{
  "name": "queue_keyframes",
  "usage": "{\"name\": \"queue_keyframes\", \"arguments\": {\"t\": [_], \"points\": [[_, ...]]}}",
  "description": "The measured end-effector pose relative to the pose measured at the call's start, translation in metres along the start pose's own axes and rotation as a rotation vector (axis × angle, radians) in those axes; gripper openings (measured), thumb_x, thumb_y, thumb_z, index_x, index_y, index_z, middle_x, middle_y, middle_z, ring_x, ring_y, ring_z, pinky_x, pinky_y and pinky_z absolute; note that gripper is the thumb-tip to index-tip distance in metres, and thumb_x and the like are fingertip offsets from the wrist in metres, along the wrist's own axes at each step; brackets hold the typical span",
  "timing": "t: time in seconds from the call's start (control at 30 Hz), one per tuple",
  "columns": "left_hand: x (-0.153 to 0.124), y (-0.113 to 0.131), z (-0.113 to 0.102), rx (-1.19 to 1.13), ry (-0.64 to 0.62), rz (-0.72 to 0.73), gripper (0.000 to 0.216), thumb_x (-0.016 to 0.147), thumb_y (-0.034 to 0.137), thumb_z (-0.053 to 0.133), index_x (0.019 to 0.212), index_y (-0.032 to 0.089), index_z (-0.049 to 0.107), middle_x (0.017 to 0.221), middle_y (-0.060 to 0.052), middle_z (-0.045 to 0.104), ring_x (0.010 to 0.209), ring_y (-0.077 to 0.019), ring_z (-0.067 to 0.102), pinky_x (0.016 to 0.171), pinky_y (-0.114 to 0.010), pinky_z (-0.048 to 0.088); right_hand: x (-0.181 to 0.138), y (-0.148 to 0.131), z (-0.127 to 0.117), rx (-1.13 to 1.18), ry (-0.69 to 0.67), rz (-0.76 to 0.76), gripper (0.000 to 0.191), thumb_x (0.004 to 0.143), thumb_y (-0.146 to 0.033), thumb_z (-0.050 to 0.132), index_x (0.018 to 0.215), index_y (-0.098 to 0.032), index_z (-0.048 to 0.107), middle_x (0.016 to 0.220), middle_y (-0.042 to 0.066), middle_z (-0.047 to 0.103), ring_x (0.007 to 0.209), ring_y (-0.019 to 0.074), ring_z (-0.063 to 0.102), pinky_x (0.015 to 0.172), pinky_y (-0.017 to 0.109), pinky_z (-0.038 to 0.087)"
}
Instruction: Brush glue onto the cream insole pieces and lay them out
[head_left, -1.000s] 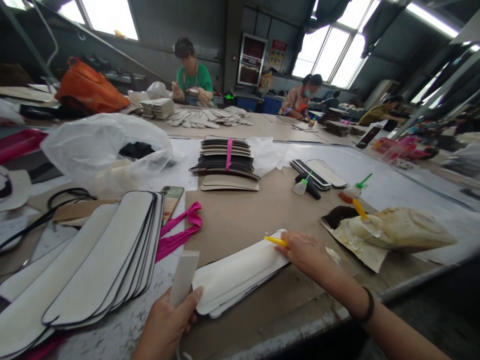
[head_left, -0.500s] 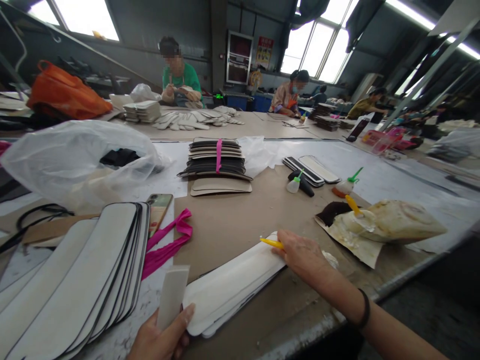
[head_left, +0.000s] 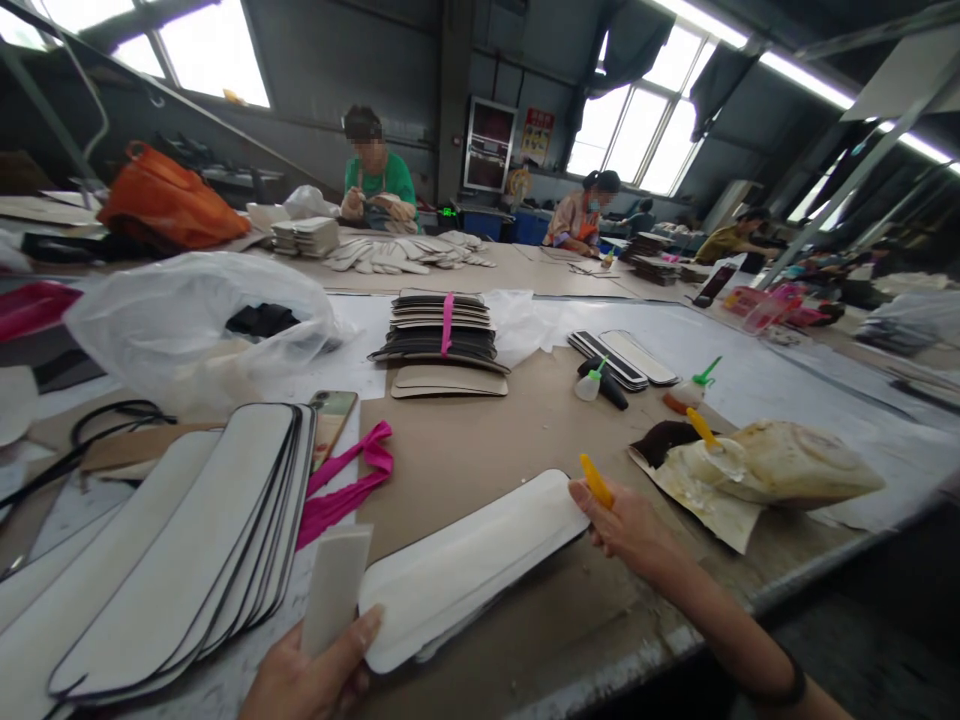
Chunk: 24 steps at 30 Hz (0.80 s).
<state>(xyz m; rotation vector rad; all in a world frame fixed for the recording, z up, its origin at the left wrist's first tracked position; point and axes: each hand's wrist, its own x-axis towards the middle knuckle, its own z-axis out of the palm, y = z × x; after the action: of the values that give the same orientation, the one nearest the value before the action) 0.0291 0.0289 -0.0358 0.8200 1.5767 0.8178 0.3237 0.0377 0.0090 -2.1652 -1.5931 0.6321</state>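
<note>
A long white panel [head_left: 472, 550] with rounded ends lies slantwise before me, on top of at least one similar panel. My left hand [head_left: 319, 660] is closed around a small off-white rectangular piece [head_left: 336, 580], its thumb pressing on the panel's near-left end. At the far-right end, my right hand [head_left: 630, 525] grips a yellow-handled tool [head_left: 596, 482] that points up. Its thumb and finger touch the panel's edge. The tool's working end is hidden in the hand. To the left, several black-edged white panels [head_left: 180, 540] are fanned out.
Behind the work sit a bundle of panels [head_left: 442, 325] with a pink tie and two green-tipped bottles, one clear [head_left: 589, 385]. On the right lies a smeared bag [head_left: 802, 465]. A phone [head_left: 330, 425] and pink cloth strip [head_left: 352, 490] lie left. People work across the table.
My right hand has shifted right to the panel's end, and the yellow handle has swung from pointing left to pointing up. The top panel covers those beneath more fully. The camera view has shifted slightly.
</note>
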Motion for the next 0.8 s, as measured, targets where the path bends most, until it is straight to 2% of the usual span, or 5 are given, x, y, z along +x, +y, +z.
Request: {"name": "queue_keyframes", "arguments": {"t": [0.23,0.33,0.47,0.57,0.8], "points": [[-0.01,-0.005,-0.006,-0.035,-0.044,0.093,0.035,0.055,0.047,0.067,0.053,0.014,0.055,0.037,0.003,0.05,0.039,-0.0103,0.044,0.043,-0.022,0.032,-0.018,-0.003,-0.003,0.538,-0.143,0.212,0.036,0.067,-0.05,0.059,0.06,-0.018,0.044,0.04,-0.009,0.039,0.036,0.0048,0.035,0.036,0.017,0.026],[-0.019,-0.003,-0.009,-0.18,-0.083,-0.002,0.035,0.052,0.045,0.071,0.053,0.014,0.054,0.039,0.003,0.05,0.04,-0.0095,0.043,0.042,-0.02,0.032,-0.03,0.003,0.004,0.831,-0.176,0.262,0.037,0.063,-0.048,0.065,0.063,-0.018,0.043,0.041,-0.01,0.035,0.036,0.0024,0.028,0.035,0.015,0.02],[-0.03,0.002,-0.011,-0.365,-0.23,-0.141,0.031,0.054,0.042,0.072,0.061,0.015,0.057,0.046,0.004,0.051,0.044,-0.0105,0.045,0.044,-0.021,0.037,-0.044,0.012,0.019,1.207,-0.321,0.313,0.035,0.063,-0.044,0.068,0.067,-0.018,0.046,0.039,-0.012,0.027,0.036,0.0005,0.017,0.035,0.013,0.018],[-0.029,-0.004,-0.011,-0.361,-0.222,-0.128,0.035,0.052,0.044,0.073,0.065,0.015,0.059,0.048,0.004,0.052,0.045,-0.0097,0.044,0.044,-0.02,0.036,-0.048,0.015,0.024,1.212,-0.344,0.31,0.032,0.066,-0.043,0.067,0.068,-0.017,0.047,0.04,-0.012,0.028,0.036,0.0007,0.018,0.035,0.013,0.018],[-0.022,-0.017,-0.008,-0.063,-0.066,-0.051,0.04,0.055,0.052,0.066,0.043,0.017,0.05,0.032,0.003,0.049,0.038,-0.0103,0.042,0.043,-0.022,0.033,-0.051,0.013,0.02,0.899,-0.177,0.266,0.034,0.066,-0.046,0.065,0.066,-0.017,0.047,0.048,-0.01,0.037,0.039,0.0019,0.031,0.036,0.014,0.022]]}}
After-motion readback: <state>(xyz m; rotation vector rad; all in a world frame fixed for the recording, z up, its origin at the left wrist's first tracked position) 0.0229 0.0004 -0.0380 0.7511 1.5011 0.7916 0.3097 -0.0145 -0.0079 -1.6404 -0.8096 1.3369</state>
